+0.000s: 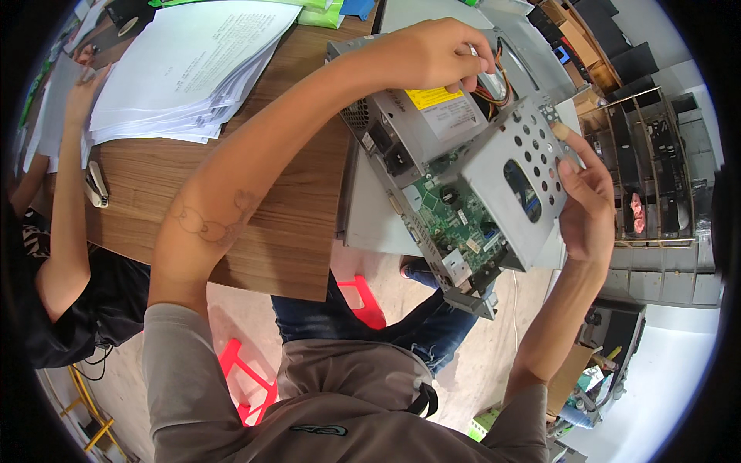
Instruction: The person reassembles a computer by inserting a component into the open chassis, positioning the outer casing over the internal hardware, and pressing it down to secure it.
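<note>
An opened desktop computer (401, 185) sits tilted at the edge of the white surface, its green motherboard (451, 212) exposed. My right hand (587, 185) grips the side of a perforated metal drive bracket (494, 174), thumb on its face, at the case's right. My left hand (440, 58) reaches across over the metal power supply (428, 127), fingers curled together beside a bundle of coloured cables (498, 89). What these fingers hold, if anything, is too small to make out. A yellow label (434, 97) on the power supply shows just below my left hand.
A stack of printed papers (189, 69) and a stapler (97, 185) lie on the wooden table (285, 201). At the left, another person's arm (68, 224) holds papers. Red stools (247, 378) stand on the floor. A metal rack (648, 170) with equipment stands at the right.
</note>
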